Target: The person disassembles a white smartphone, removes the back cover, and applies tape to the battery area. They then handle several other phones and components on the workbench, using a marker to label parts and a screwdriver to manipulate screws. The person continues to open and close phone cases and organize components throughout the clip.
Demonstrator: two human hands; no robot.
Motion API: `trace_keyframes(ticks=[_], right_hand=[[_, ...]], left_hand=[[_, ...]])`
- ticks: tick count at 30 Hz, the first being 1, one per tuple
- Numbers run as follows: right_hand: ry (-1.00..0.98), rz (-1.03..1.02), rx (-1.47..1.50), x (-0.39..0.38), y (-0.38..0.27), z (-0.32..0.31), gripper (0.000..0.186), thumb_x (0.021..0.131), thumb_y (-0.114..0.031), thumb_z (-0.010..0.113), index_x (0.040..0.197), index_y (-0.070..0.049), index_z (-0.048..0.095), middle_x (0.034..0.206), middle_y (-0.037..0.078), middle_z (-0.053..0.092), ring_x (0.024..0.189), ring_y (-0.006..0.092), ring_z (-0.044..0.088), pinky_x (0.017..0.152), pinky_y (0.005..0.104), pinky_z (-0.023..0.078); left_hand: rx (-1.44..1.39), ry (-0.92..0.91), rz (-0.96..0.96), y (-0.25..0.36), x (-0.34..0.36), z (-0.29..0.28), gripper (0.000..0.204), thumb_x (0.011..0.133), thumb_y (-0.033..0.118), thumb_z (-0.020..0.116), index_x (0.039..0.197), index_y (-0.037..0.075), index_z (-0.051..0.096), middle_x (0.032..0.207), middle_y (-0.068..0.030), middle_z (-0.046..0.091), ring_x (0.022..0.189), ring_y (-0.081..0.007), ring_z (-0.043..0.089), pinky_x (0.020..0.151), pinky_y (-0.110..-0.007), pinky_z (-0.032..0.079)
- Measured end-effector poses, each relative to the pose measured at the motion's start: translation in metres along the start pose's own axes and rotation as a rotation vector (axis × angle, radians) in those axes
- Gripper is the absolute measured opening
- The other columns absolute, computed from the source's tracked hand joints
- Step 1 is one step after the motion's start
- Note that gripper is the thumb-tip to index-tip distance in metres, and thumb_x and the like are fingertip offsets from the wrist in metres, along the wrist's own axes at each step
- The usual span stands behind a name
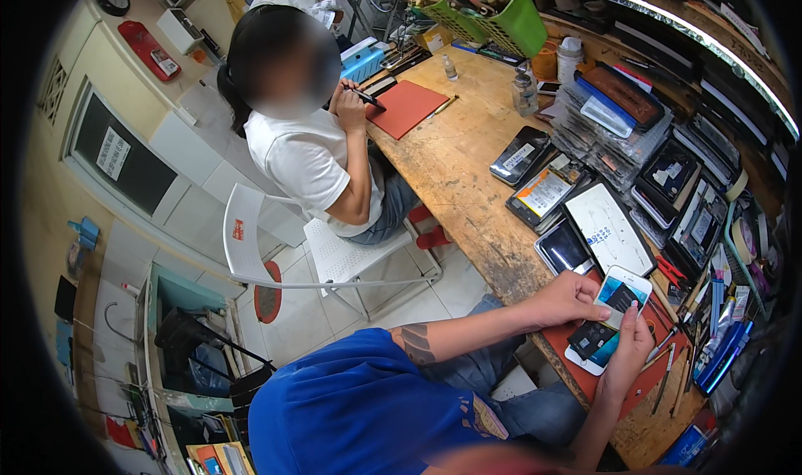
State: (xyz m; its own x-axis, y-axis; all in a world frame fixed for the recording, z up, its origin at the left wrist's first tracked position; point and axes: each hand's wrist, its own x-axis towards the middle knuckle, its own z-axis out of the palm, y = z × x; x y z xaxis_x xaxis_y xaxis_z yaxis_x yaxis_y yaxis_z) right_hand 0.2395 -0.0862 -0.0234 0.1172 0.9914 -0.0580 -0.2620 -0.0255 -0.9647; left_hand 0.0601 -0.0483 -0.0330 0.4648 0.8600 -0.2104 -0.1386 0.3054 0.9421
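Note:
Both of my hands are at a white smartphone (pixel 592 364) with a blue display, tilted above a red mat (pixel 651 378). My left hand (pixel 561 299) grips its upper left side, the thumb lying across the front. Around the lower right side, my right hand (pixel 628 350) is closed, its thumb pointing up. On the phone's front lies a flat black part (pixel 591 339), with a grey strip and another dark patch above it. Whether these are one piece, I cannot tell. Fingers hide some of the phone's edges.
Opened phones (pixel 551 188), a white panel (pixel 608 228) and red-handled pliers (pixel 671 272) crowd the bench beyond my hands. Tweezers and thin tools lie right of the mat. A green basket (pixel 518 15) stands farther back. To the left, a co-worker in white (pixel 305 162) sits by another red mat (pixel 407 107).

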Motion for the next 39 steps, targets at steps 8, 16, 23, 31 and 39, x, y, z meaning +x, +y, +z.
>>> trace_keyframes(ticks=[8,16,23,31,39], right_hand=[[-0.013,-0.064,-0.105,0.001,-0.001,-0.009,0.026,0.106,-0.018,0.06,0.107,0.007,0.069,0.092,0.003,0.07,0.08,0.0052,0.06,0.073,0.021,0.047],[0.022,-0.089,-0.125,0.0,0.001,-0.009,0.027,0.107,-0.018,0.057,0.107,0.007,0.068,0.092,0.002,0.069,0.081,0.0043,0.057,0.073,0.0215,0.046],[0.027,-0.144,-0.235,0.001,0.008,-0.011,0.032,0.11,-0.022,0.051,0.109,0.005,0.067,0.093,0.003,0.068,0.082,0.006,0.058,0.075,0.0231,0.047],[0.029,-0.188,-0.338,0.001,0.007,-0.011,0.032,0.111,-0.021,0.048,0.108,0.005,0.066,0.09,0.004,0.067,0.081,0.0069,0.058,0.074,0.0247,0.047],[0.052,-0.229,-0.401,-0.001,0.003,-0.007,0.032,0.11,-0.022,0.049,0.099,0.005,0.062,0.086,0.004,0.064,0.079,0.0083,0.054,0.072,0.0257,0.045]], left_hand=[[-0.138,0.062,0.018,-0.01,0.0,-0.001,0.02,0.097,0.02,0.074,0.105,0.001,0.074,0.09,0.0021,0.073,0.073,-0.0005,0.06,0.063,-0.019,0.046],[-0.123,0.055,0.05,-0.007,-0.001,0.0,0.021,0.101,0.024,0.069,0.092,0.005,0.071,0.079,0.0066,0.065,0.068,0.0007,0.054,0.061,-0.019,0.043],[-0.105,0.067,0.069,-0.009,-0.001,0.002,0.026,0.105,0.026,0.063,0.092,0.005,0.07,0.079,0.0057,0.066,0.068,0.0006,0.055,0.061,-0.019,0.045],[-0.039,0.07,0.089,-0.013,0.0,0.001,0.026,0.106,0.027,0.062,0.095,0.005,0.07,0.082,0.0046,0.068,0.071,-0.0001,0.058,0.064,-0.019,0.048],[-0.071,0.049,0.127,-0.013,-0.001,0.002,0.026,0.105,0.027,0.062,0.096,0.004,0.069,0.083,0.0041,0.067,0.069,-0.0016,0.057,0.063,-0.02,0.047]])
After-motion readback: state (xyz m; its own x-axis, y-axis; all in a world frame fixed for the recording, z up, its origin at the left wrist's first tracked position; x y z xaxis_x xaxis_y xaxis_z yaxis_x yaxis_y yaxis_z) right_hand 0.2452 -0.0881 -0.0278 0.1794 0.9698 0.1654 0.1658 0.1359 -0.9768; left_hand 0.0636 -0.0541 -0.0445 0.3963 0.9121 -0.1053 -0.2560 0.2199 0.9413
